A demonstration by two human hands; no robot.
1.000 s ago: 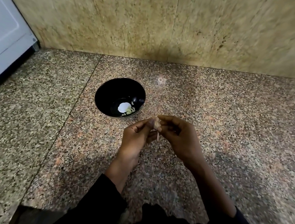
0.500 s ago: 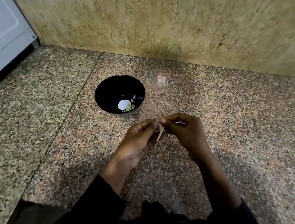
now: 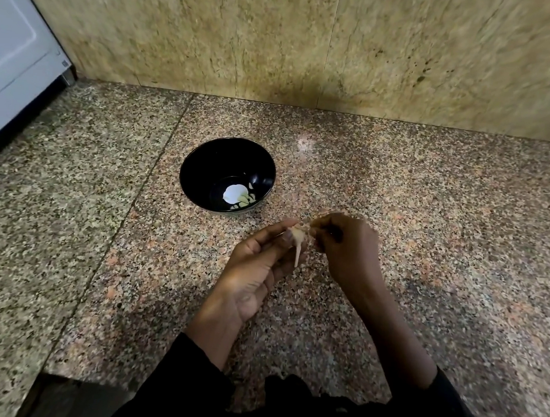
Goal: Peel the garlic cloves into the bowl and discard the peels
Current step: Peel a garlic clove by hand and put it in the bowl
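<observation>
Pale garlic clove trails a thin hanging peel strip

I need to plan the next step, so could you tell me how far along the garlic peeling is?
Done: a few pale peeled cloves already lie in the bowl. In hand: the left hand pinches a clove with a peel strip hanging, while the right hand picks at it. Left: finishing this clove, dropping it in, discarding the peel. No other unpeeled cloves are visible.

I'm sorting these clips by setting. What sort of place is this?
Most likely a home kitchen: a speckled granite counter against a stone wall, a white appliance at the left, and a bowl.
</observation>
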